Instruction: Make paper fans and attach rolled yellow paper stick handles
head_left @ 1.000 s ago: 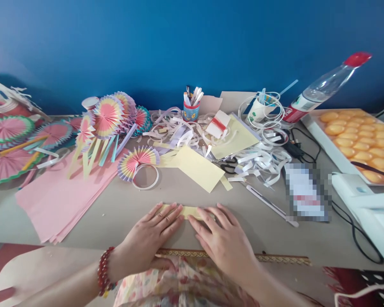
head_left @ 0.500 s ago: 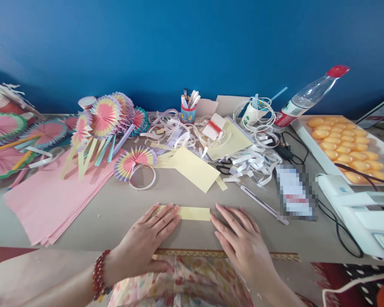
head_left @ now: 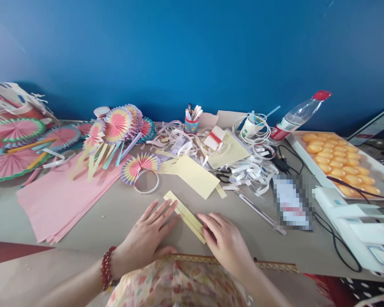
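A pale yellow paper strip (head_left: 188, 216) lies slantwise on the table between my hands, a lengthwise line showing along it. My left hand (head_left: 147, 234) rests flat with its fingers spread, fingertips touching the strip's far left part. My right hand (head_left: 228, 243) is curled, thumb and fingers pinching the strip's right edge near its close end. Behind the strip lies a wider yellow paper sheet (head_left: 198, 175). A folded paper fan (head_left: 140, 167) and a white tape ring (head_left: 146, 182) sit beyond my left hand.
Pink paper sheets (head_left: 64, 196) and paper rosettes (head_left: 118, 123) cover the left side. White paper scraps (head_left: 256, 168), a cutter knife (head_left: 260, 213), a plastic bottle (head_left: 296, 117), a tray of yellow ovals (head_left: 291, 138) and a white power strip (head_left: 333, 213) are to the right.
The yellow strip has turned from lying crosswise to slanting, its right end now closer to me. My right hand has moved left and curled onto it; my left hand stays flat.
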Demonstrator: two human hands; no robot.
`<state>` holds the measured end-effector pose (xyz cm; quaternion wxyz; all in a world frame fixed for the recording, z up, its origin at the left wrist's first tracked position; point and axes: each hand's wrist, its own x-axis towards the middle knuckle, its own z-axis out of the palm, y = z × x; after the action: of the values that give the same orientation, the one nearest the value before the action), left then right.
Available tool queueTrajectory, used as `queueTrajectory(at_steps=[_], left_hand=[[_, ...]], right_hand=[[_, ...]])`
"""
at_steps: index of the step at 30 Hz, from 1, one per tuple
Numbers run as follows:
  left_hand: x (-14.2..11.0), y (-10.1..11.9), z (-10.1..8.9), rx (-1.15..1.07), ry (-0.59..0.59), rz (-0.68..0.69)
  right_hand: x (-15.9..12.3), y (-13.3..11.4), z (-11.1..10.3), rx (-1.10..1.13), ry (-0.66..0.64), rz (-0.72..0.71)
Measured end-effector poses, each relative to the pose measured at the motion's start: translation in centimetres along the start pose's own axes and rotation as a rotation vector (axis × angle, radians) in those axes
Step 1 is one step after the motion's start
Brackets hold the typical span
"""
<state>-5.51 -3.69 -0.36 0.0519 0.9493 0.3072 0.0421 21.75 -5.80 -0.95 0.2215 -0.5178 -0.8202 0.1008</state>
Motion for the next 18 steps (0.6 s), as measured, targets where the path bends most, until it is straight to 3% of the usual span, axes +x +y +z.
queueTrajectory(at_steps=[4,8,10,15,18], left_hand=[[0.8,0.4,0.2,-0.026,0.037,-0.145],[2.2,0.7,0.0,-0.092,0.068,-0.148],[2.8,0.7,-0.2,-0.116,0.078,-0.138],[3.1,-0.2,-0.7,-0.160,0.042,-0.003],[2.9,-1.3,-1.4,-0.229,-0.019,0.117]], right_hand=[[-0.9,-1.1,-0.5,0.140,-0.049,0.026],[-1.1,-2.4,-1.2,0.308,-0.248,-0.084],[-1.1,-2.4,-1.1,0.307,-0.282,-0.144],[-0.1,-0.7,-0.2,-0.012,-0.067,-0.163],[1.0,0.2,0.0,-0.128,-0.014,-0.222]])
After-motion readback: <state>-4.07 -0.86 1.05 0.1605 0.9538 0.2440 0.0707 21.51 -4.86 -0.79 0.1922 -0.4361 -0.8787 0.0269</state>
